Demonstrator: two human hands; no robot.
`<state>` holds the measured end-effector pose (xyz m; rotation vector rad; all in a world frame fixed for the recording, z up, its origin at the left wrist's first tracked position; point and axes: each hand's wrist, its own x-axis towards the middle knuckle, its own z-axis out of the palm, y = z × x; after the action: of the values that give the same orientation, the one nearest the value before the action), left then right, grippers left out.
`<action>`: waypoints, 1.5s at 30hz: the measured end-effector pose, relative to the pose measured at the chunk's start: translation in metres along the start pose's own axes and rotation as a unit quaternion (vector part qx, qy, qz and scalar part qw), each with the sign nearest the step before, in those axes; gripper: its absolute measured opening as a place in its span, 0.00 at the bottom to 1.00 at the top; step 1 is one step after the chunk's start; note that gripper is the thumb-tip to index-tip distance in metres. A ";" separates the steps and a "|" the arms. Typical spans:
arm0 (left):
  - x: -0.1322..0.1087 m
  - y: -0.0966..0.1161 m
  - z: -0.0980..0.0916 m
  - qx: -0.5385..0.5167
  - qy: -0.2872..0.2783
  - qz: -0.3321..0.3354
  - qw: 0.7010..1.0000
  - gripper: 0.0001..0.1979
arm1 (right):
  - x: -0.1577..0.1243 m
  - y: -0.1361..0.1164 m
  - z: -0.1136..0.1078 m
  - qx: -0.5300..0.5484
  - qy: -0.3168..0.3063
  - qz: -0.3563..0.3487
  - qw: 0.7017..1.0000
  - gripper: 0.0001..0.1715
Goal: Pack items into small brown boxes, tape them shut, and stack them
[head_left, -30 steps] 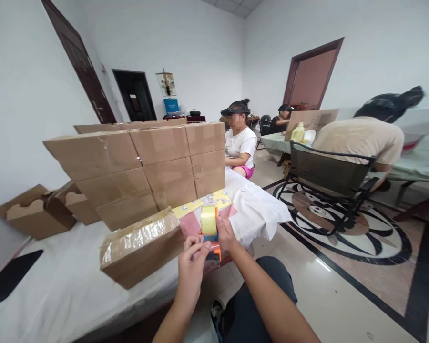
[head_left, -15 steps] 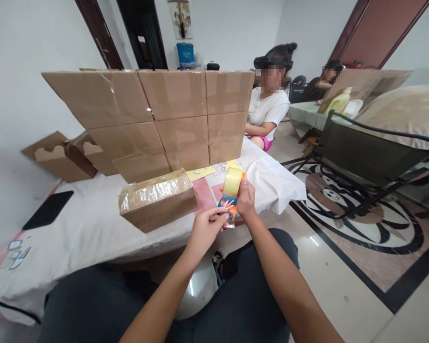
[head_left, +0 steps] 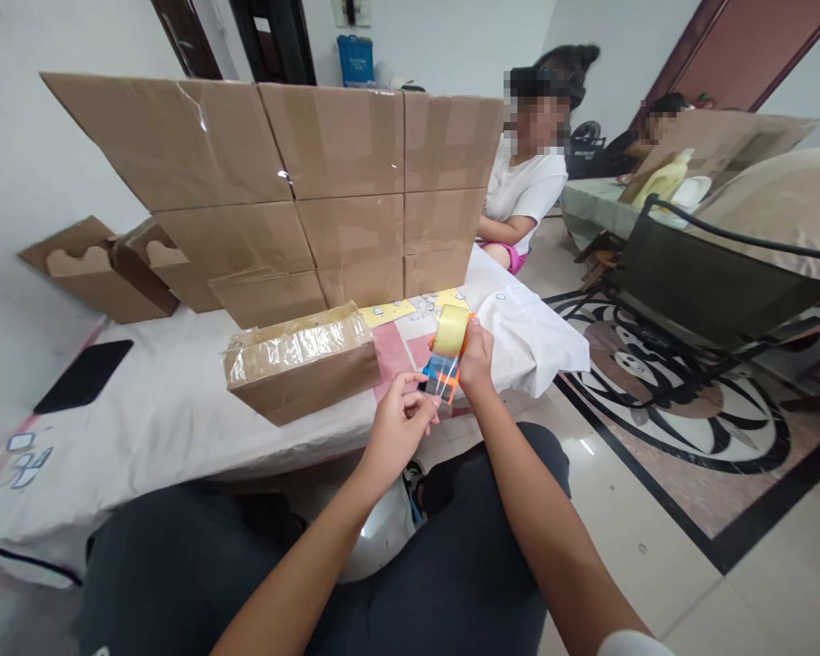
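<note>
My right hand (head_left: 476, 355) is wrapped round an orange and blue tape dispenser (head_left: 443, 372), which carries a wide roll of yellowish packing tape (head_left: 451, 330). A clear, shiny stretch of tape runs down over the dispenser's front. At its lower end is my left hand (head_left: 404, 412), with thumb and fingers bent together on what looks like the tape's free end; the exact grip is partly hidden. Left of the hands, a brown cardboard box (head_left: 307, 369) lies on the table, its top covered with glossy tape.
Behind the box rises a wall of stacked cardboard boxes (head_left: 348, 146). Open cartons (head_left: 102, 269) and a black flat tablet-like object (head_left: 84, 375) are at the left on the cloth-covered table (head_left: 198, 437). A person (head_left: 529, 182) sits beyond; a folding chair (head_left: 717, 292) stands right.
My left fingers have shifted slightly on the tape end, and the dispenser is turned a little, showing more of its front. The view has tilted down somewhat.
</note>
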<state>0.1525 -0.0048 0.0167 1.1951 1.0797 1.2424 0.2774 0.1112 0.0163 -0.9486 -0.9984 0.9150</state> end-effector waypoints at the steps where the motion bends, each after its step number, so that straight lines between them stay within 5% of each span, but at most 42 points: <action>1: 0.000 -0.002 -0.001 -0.003 0.003 -0.002 1.000 0.17 | 0.000 -0.001 0.001 0.005 0.004 0.004 1.000 0.31; 14: 0.003 -0.010 -0.005 -0.025 0.019 -0.010 0.999 0.18 | 0.003 0.001 0.003 -0.031 0.042 0.014 0.999 0.30; 25: 0.013 -0.024 -0.010 -0.060 0.002 -0.079 0.995 0.29 | 0.007 -0.019 0.002 0.068 0.014 0.080 0.994 0.31; 30: 0.016 -0.026 -0.008 -0.026 -0.056 -0.035 0.997 0.24 | 0.005 -0.020 -0.001 0.059 -0.002 0.078 0.995 0.31; 45: 0.016 -0.030 -0.005 -0.002 -0.005 -0.014 1.000 0.22 | -0.001 -0.019 0.005 0.076 -0.002 0.149 0.986 0.27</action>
<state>0.1512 0.0124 -0.0133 1.1789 1.0820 1.2155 0.2764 0.1055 0.0353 -0.9823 -0.7890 1.2264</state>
